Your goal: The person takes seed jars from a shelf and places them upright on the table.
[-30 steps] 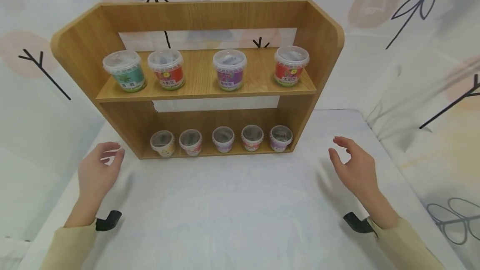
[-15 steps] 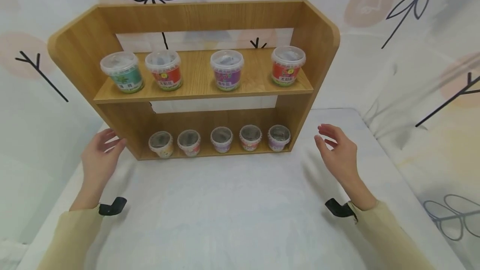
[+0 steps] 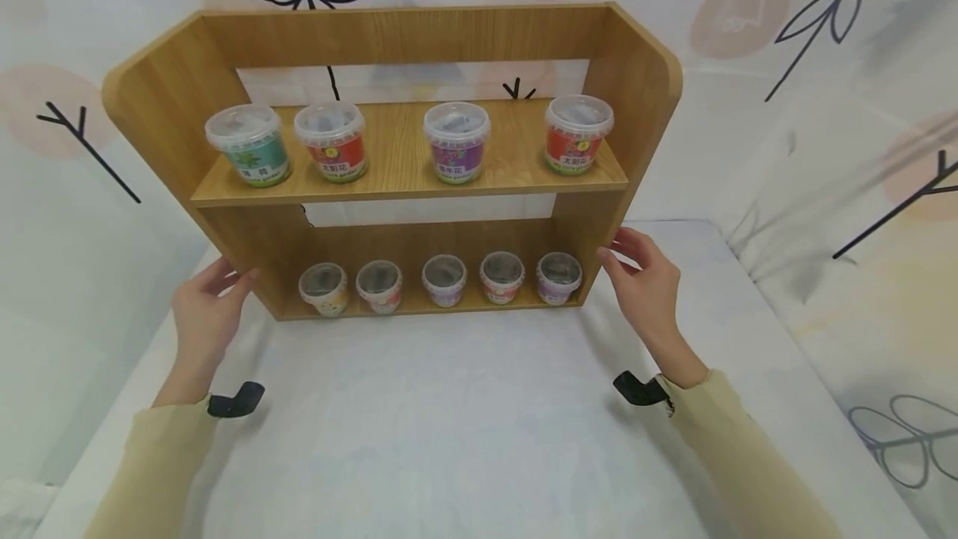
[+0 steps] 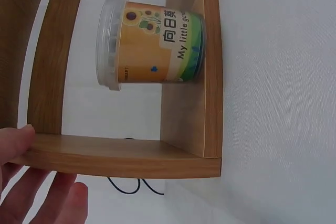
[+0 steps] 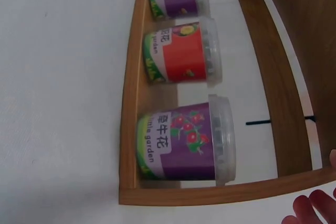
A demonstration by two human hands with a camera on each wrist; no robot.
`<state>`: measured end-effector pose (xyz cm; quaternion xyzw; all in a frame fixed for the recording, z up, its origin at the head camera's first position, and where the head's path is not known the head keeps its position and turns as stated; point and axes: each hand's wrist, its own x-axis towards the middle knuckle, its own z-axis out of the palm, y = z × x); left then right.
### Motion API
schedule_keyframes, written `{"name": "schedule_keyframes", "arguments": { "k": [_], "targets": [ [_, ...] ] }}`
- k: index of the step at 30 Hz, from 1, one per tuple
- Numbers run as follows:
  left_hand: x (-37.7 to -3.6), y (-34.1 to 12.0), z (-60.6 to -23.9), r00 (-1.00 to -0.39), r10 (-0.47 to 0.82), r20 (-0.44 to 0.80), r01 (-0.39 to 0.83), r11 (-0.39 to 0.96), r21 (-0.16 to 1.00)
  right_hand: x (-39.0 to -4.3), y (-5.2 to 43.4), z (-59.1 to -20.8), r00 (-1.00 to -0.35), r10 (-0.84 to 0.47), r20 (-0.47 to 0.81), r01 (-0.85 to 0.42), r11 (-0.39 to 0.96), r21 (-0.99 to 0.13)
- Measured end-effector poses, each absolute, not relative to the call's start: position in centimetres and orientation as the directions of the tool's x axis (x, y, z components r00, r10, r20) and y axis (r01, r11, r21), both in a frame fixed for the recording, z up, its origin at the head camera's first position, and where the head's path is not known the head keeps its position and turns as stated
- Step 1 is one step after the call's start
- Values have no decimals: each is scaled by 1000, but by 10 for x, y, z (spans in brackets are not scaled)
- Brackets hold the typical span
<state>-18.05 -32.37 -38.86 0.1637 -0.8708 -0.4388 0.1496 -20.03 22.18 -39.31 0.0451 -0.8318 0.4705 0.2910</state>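
Bracketing a wooden shelf unit between two hands

Item: left hand (image 3: 200,314), fingers nearly straight and spread, tips laid against the outer face of the shelf unit's (image 3: 404,40) left side panel, low down. Nothing is clasped; the thumb rests near the panel's front edge in the left wrist view.

Item: right hand (image 3: 645,288), fingers loosely extended, tips at the outer face of the right side panel, also low. Whether they press the wood or sit just off it cannot be told. Nothing is held.

Position relative to grip: the shelf unit stands directly between the two hands, its base on the cloth-covered tabletop (image 3: 449,422), front open toward the person.

Contents, inward from the left grip: yellow tub (image 3: 323,288) nearest; inward from the right grip: purple tub (image 3: 558,277) nearest, a red tub (image 3: 502,275) beyond it. Five small tubs stand on the lower board, four larger lidded tubs (image 3: 456,140) on the upper.

Handling note (judgement): the tubs stand loose, so any shift should keep the unit level, with equal pressure on both panels, palms flat, no jerk, or the upper row may slide or topple.
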Motion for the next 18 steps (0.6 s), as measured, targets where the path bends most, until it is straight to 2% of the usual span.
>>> {"name": "schedule_keyframes", "arguments": {
  "k": [6,11,18],
  "targets": [
    [-184,-329,-389,-878,-477,51,-209,477,854,-205,211,-392,-818,243,521,-334,536,-775],
    [-184,-332,-389,-869,-490,69,-218,504,836,-201,207,-390,-799,268,538,-338,539,-771],
    [-188,-329,-390,-887,-459,51,-233,539,809,-197,205,-380,-750,313,583,-376,523,-765]
  ]
}}
